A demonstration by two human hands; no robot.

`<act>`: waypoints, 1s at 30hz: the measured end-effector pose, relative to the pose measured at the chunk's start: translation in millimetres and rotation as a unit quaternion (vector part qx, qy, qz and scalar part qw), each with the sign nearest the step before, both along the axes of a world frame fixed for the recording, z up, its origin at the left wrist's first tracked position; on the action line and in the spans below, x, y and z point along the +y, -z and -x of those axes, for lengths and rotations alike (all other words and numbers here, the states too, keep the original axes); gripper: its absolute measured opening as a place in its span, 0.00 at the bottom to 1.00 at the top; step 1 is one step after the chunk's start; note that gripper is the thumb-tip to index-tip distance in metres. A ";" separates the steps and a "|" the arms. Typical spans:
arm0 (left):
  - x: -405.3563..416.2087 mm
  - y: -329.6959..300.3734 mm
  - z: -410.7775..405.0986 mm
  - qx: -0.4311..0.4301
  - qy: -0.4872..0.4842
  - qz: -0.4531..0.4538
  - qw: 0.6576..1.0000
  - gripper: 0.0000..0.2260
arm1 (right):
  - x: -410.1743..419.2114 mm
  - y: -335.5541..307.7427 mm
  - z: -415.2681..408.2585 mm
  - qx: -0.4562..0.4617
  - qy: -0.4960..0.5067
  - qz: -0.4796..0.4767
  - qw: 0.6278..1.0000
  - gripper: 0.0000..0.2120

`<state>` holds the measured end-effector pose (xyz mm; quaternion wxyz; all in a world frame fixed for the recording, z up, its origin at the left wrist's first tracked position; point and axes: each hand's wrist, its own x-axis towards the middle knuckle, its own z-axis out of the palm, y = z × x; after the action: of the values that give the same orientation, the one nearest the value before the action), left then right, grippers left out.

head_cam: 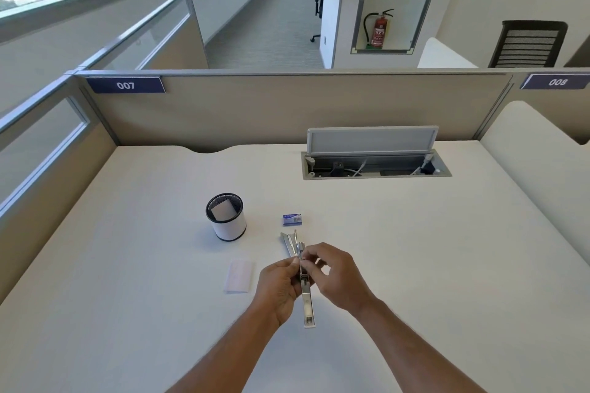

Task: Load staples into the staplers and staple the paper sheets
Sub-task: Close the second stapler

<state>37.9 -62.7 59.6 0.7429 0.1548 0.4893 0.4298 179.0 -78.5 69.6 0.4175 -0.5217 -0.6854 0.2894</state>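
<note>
A silver stapler (307, 300) is swung fully open over the white desk (127, 265), its long axis running away from me. My left hand (278, 287) grips its middle from the left. My right hand (335, 274) pinches something small at the stapler's channel near the hinge; whether that is a staple strip I cannot tell. The stapler's far half (289, 242) sticks out beyond my fingers. A small blue staple box (291, 219) lies just beyond it. A folded sheet of white paper (238, 275) lies flat to the left of my left hand.
A black mesh pen cup (226, 216) with a white card inside stands left of the staple box. An open cable hatch (376, 164) with a raised lid sits at the desk's back right. Beige partition panels (287, 105) close the desk at the back and left.
</note>
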 end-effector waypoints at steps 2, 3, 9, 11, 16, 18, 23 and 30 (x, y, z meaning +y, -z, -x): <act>-1.0 -0.5 -0.4 -0.003 0.004 -0.004 1.000 0.11 | 2.4 3.0 0.2 -0.016 0.016 -0.006 1.000 0.03; -1.1 -1.0 -0.5 -0.004 0.005 -0.006 1.000 0.11 | 3.6 3.8 0.5 -0.023 0.023 -0.009 0.999 0.03; -0.2 -3.6 -2.4 0.003 0.001 -0.010 1.000 0.10 | 10.6 6.0 0.4 -0.048 0.039 -0.020 0.998 0.04; -1.0 -3.6 -2.2 0.002 0.004 -0.011 1.000 0.10 | 12.4 7.9 0.7 -0.054 0.033 -0.026 0.998 0.05; -3.0 -3.0 -0.2 0.013 0.023 -0.021 0.999 0.11 | 13.6 16.0 -1.0 -0.079 0.031 -0.024 0.996 0.08; -2.8 -2.7 -0.7 0.019 0.026 -0.021 0.999 0.11 | 13.7 17.2 -1.7 -0.089 0.029 -0.035 0.995 0.09; -3.0 -6.3 -1.7 0.017 0.019 -0.017 1.000 0.10 | 11.2 14.9 -3.0 -0.105 0.040 -0.035 0.993 0.17; 2.7 -5.5 0.9 -0.006 -0.008 -0.004 1.000 0.10 | -20.6 18.0 -8.4 -0.079 -0.025 -0.071 0.994 0.24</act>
<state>37.0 -60.1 65.1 0.7418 0.1511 0.4845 0.4384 187.4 -99.1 51.6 0.3909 -0.4944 -0.7478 0.2085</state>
